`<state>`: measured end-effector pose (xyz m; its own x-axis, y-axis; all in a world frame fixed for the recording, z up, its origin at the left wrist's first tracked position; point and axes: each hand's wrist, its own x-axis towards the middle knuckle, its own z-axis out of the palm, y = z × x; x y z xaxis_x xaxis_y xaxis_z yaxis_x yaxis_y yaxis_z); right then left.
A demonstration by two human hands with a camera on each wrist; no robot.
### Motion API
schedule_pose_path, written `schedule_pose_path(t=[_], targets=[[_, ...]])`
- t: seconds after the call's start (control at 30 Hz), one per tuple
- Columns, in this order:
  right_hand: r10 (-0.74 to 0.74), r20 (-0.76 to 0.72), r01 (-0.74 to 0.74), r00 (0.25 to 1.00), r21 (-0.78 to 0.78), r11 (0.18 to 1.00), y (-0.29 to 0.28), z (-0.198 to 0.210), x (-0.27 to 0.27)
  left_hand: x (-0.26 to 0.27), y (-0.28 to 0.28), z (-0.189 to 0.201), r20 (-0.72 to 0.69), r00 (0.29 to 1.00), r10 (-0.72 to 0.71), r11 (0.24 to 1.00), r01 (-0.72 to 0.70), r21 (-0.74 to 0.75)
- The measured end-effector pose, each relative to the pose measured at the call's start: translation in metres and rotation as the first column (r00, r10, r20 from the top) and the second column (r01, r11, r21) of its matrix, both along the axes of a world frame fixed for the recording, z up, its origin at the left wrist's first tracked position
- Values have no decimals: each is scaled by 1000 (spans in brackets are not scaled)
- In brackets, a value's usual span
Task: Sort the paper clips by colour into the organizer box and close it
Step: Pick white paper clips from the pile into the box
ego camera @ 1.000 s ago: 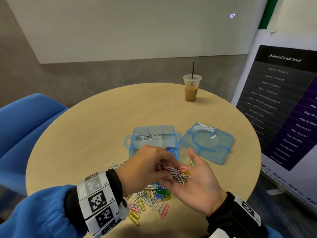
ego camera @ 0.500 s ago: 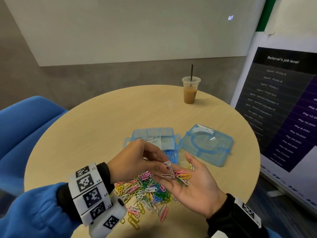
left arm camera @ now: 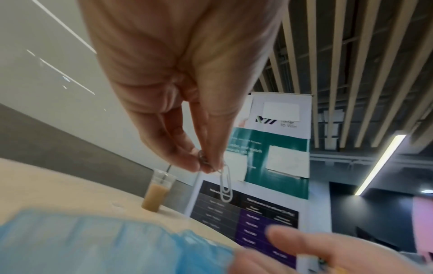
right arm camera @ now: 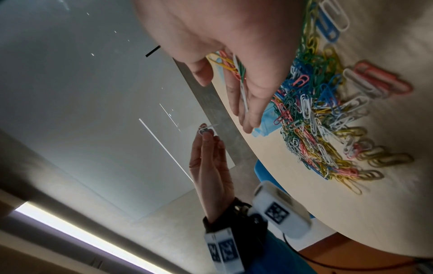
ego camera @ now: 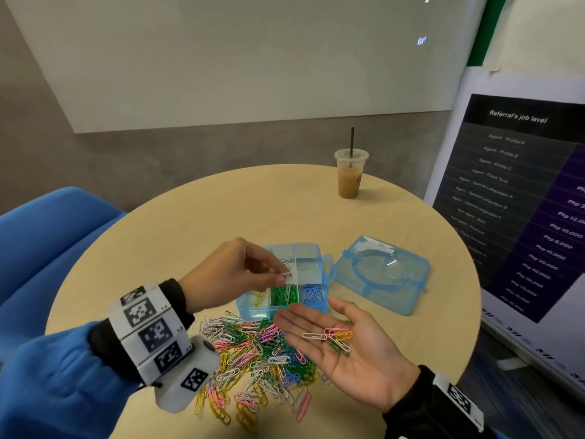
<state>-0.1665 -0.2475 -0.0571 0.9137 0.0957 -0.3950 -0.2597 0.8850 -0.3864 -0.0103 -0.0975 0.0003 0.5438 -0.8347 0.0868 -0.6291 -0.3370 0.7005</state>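
Observation:
My left hand [ego camera: 281,278] pinches white paper clips [left arm camera: 225,185] between thumb and fingertips, hanging down above the blue organizer box [ego camera: 321,258]. The box sits open on the table with yellow, green and blue clips in its near compartments and white ones at the back. My right hand [ego camera: 345,340] lies palm up in front of the box, fingers straight, with a few clips [ego camera: 332,337] of white, pink, yellow and green on the palm. A heap of mixed coloured clips [ego camera: 253,359] covers the table below both hands. The box's lid [ego camera: 383,274] lies to the right of the box.
An iced coffee cup [ego camera: 350,174] with a straw stands at the far side of the round wooden table [ego camera: 221,217]. A standing banner [ego camera: 522,201] is close on the right. A blue chair [ego camera: 47,232] is on the left.
My left hand has lifted white clips off my right palm and carried them up and back over the box. My right palm has stayed open with fewer clips on it.

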Motion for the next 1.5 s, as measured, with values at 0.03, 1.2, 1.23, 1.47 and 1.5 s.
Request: schedule_pose_path(t=[0.03,1.2,1.23,1.47,1.5], targets=[[3,-3,-3,1000,1,1000,0,-1,0,8,-1,3,-4,999,36,999,-36,-15],[-114,71,107,991,99,989,-12,0,0,-41,-33,-18,326,910,-256,963,212,165],[-114,66,106,991,110,988,-12,0,1,-42,-33,-20,342,900,-270,958,214,192],[-117,30,112,993,129,985,-8,-2,0,-46,-32,-20,360,877,-318,932,220,288],[-119,22,115,993,129,985,-7,-3,1,-46,-32,-20,364,872,-326,926,217,309]])
